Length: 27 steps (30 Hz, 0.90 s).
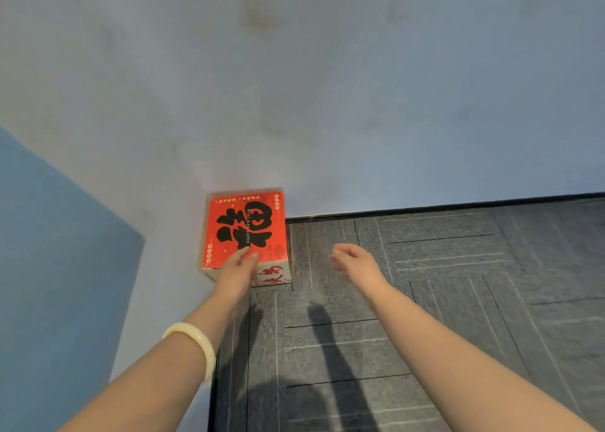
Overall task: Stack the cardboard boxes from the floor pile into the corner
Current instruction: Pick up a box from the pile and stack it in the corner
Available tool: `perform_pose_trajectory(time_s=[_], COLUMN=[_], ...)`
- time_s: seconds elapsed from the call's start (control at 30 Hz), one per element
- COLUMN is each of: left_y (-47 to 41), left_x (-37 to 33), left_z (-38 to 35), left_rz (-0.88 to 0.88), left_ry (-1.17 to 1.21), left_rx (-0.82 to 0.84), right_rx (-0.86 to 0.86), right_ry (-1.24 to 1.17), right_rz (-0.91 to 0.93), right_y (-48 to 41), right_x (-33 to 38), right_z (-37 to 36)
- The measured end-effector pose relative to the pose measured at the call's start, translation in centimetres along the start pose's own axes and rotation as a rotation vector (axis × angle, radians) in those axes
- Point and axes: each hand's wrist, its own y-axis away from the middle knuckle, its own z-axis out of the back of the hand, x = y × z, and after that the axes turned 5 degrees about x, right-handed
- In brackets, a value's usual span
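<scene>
We found the red cardboard box (245, 225) just left of frame centre, on the carpet (425, 300) and tucked into the corner against the wall (327, 104). It was near-cubic, with no marked long axis. Its printed top faced up, the lettering running up the frame. We judged it light, stiff and smooth-faced, best taken by two opposite sides. The left hand (237, 273) lay at its near top edge, fingers straight and together. The right hand (353, 263) hovered right of it, fingers loosely apart, holding nothing
</scene>
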Motion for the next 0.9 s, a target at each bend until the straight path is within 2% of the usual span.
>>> perform_pose_trajectory(time_s=[0.17, 0.33, 0.67, 0.9], left_y=[13.1, 22.8, 36.9, 49.9], left_x=[-6.8, -9.1, -11.1, -9.3], left_z=[-4.5, -10.2, -22.1, -33.3], left_rz=[0.075, 0.129, 0.042, -0.131], left_ry=[-0.056, -0.163, -0.433, -0.626], left_rx=[0.171, 0.426, 0.806, 1.072], right_rx=[-0.048, -0.15, -0.61, -0.996], right_ry=[-0.098, -0.194, -0.534, -0.781], right_rz=[-0.066, -0.141, -0.153, -0.1], right_y=[13.1, 25.2, 46.9, 64.1], right_x=[4.3, 3.7, -5.0, -12.5], right_z=[6.5, 11.8, 18.6, 22.7])
